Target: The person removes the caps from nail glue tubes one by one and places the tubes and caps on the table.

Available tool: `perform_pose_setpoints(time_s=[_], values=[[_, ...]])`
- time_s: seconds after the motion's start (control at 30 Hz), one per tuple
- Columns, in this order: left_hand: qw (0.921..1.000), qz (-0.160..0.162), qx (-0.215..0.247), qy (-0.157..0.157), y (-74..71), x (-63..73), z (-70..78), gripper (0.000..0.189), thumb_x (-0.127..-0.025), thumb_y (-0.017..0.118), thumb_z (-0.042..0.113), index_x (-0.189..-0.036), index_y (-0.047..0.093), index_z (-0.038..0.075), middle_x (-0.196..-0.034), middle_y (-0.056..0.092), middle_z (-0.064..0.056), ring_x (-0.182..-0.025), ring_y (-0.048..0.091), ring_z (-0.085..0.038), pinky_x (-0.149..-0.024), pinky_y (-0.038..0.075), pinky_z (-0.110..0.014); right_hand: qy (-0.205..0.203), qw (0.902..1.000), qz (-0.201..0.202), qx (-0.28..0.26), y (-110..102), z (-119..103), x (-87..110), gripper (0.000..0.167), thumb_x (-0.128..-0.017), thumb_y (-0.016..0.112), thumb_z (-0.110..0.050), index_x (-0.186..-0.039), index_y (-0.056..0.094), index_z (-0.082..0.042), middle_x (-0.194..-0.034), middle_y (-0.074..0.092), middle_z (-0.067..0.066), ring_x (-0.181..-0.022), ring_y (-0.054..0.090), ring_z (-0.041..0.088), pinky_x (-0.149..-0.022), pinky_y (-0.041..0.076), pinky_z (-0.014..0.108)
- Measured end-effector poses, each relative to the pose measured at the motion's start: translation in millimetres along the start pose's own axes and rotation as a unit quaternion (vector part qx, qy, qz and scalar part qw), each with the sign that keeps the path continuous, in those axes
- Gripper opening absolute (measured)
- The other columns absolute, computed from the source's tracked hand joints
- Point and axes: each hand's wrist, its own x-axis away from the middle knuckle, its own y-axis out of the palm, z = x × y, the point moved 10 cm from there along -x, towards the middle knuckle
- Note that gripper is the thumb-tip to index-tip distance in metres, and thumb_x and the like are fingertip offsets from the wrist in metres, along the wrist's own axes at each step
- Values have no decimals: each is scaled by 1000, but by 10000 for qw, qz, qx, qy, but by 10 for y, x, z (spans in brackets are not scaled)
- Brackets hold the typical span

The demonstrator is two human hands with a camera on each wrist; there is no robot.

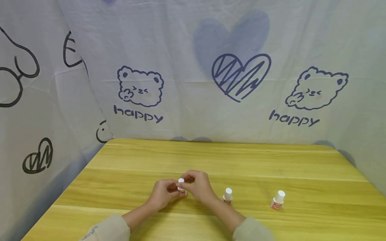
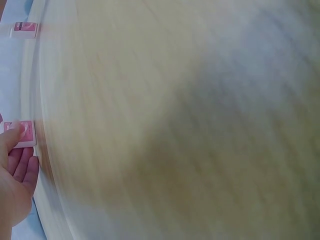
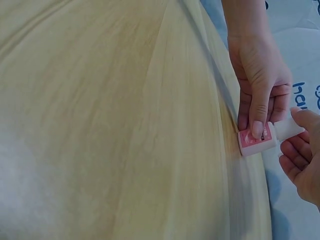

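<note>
A small white bottle with a pink label stands on the wooden table between both hands. My left hand grips its body, the thumb lying across the pink label in the left wrist view. From the other side, my right hand pinches the white cap between thumb and fingers. The right wrist view has the cap on the bottle's neck, partly covered by the right fingertips. To the right of the hands stand two similar capped bottles, one nearer beside the right forearm and one farther off.
The yellow wood-grain table reaches back to a white cloth printed with bears, hearts and words. More printed cloth hangs along the left side. The right forearm partly covers the base of the nearer bottle in the head view.
</note>
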Motion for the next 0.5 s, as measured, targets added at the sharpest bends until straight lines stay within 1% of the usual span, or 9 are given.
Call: perform_pose_setpoints(time_s=[0.13,0.27,0.5], values=[[9999,10,-83,71,-19,2,17,20,-75,74,6,-91,68,-6,-86,71,-19,-77,70,-26,-69,55,-18,56,10000,39,-62,3,17,-3,18,-76,75,-12,-84,69,3,-80,70,14,-70,63,13,-61,50,13],[9999,-58,-77,68,-23,5,10,22,-75,74,9,-92,68,-5,-88,71,-19,-78,70,-25,-68,56,-19,69,9999,62,-141,8,16,0,17,-76,75,-10,-83,68,3,-81,70,15,-70,64,14,-61,50,13],[9999,-108,-96,-41,-30,3,-26,19,-75,75,11,-89,71,-1,-84,72,-15,-72,68,-11,-65,53,-14,106,9993,144,-341,20,40,6,16,-76,75,-8,-83,68,4,-81,70,17,-70,64,15,-61,51,13]])
